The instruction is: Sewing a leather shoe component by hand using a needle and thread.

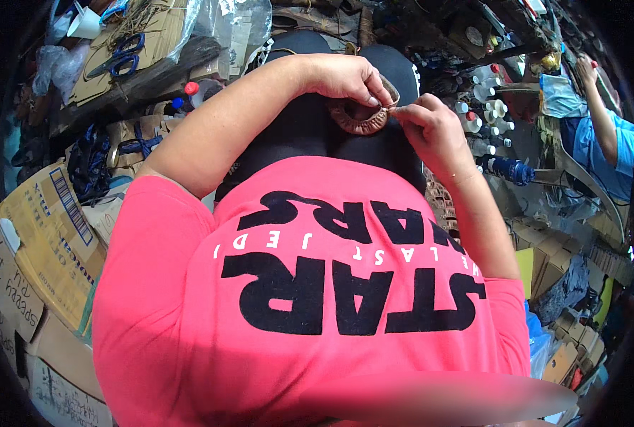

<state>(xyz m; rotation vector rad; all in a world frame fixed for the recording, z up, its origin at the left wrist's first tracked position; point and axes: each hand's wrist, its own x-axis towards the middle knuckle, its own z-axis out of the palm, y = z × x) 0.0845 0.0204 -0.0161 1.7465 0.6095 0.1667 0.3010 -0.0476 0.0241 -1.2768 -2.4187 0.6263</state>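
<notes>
Piece (341, 117): brown, above the lap (288, 107); probably light, pliant.
Left hand (349, 78): fingers closed on its edge.
Right hand (434, 129): fingertips nearly together beside it; grip unclear.
Hold: gathered rim (363, 131), presumably.

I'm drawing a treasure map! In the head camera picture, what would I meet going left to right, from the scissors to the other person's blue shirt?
Scissors → red cap → left hand → right hand → blue bottle → other person's blue shirt.
</notes>
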